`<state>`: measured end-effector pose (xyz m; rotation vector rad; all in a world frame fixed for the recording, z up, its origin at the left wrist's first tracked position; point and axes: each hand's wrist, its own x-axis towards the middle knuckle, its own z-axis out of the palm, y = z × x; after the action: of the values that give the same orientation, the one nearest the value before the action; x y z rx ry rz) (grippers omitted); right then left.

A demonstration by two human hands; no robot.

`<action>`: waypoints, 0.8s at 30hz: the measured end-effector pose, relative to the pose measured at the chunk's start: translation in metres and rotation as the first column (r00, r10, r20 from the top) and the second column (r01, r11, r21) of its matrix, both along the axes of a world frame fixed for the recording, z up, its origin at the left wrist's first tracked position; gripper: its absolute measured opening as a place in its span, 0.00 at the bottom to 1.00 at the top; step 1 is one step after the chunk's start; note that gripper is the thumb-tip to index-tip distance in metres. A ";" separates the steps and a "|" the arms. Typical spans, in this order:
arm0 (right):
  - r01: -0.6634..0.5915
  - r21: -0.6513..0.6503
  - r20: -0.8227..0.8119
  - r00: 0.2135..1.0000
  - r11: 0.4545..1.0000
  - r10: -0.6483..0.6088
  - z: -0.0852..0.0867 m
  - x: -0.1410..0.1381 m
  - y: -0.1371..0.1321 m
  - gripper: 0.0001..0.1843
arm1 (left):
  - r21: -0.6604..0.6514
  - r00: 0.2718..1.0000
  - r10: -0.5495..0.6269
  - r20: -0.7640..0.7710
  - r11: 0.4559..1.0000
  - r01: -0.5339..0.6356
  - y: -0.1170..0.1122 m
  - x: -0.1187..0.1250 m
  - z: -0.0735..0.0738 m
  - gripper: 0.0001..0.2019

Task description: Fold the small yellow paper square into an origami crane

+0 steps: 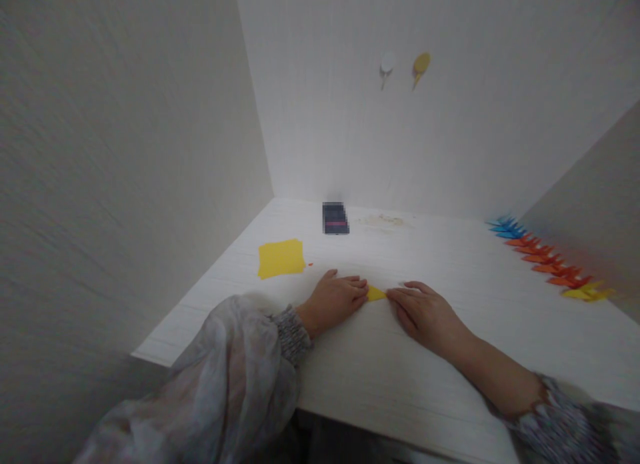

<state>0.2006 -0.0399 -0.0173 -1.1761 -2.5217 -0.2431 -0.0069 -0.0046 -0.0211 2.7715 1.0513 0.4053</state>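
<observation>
A small piece of folded yellow paper (376, 293) lies on the white table, showing as a narrow triangle between my hands. My left hand (340, 300) rests palm down over its left part, fingers closed together and holding it against the tabletop; that part is hidden. At the pointed right end, the fingertips of my right hand (425, 316) press on the paper, with the thumb bent in close below. Left of my hands is a flat yellow stack of paper sheets (281, 259), with a tiny orange scrap (311, 265) beside it.
A dark, blurred-out rectangular object (335, 219) lies near the back wall. Folded paper figures (545, 257), blue, orange, red and yellow, line the table's right side. A white hook (386, 67) and a yellow hook (421, 65) are on the wall. Walls bound the left and right.
</observation>
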 end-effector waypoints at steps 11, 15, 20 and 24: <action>-0.151 -0.086 0.063 0.986 0.985 0.157 -0.003 -0.020 0.004 0.21 | -0.098 0.993 -0.095 0.068 0.990 0.101 0.003 -0.008 0.007 0.20; -0.152 -0.110 0.077 0.984 0.982 0.160 -0.007 -0.016 0.005 0.20 | -0.109 0.995 -0.090 0.037 0.990 0.093 0.009 -0.019 0.007 0.30; -0.125 -0.090 0.083 0.988 0.988 0.132 -0.007 -0.020 0.005 0.21 | -0.023 0.981 -0.177 -0.079 0.984 0.176 0.005 -0.019 0.004 0.40; -0.114 -0.090 0.085 0.989 0.989 0.122 -0.006 -0.024 0.005 0.20 | 0.058 0.974 -0.182 -0.136 0.980 0.191 -0.002 -0.014 0.000 0.41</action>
<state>0.1763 -0.0353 -0.0233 -1.0633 -2.6943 -0.1645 -0.0204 -0.0067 -0.0207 2.9616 0.8043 0.2438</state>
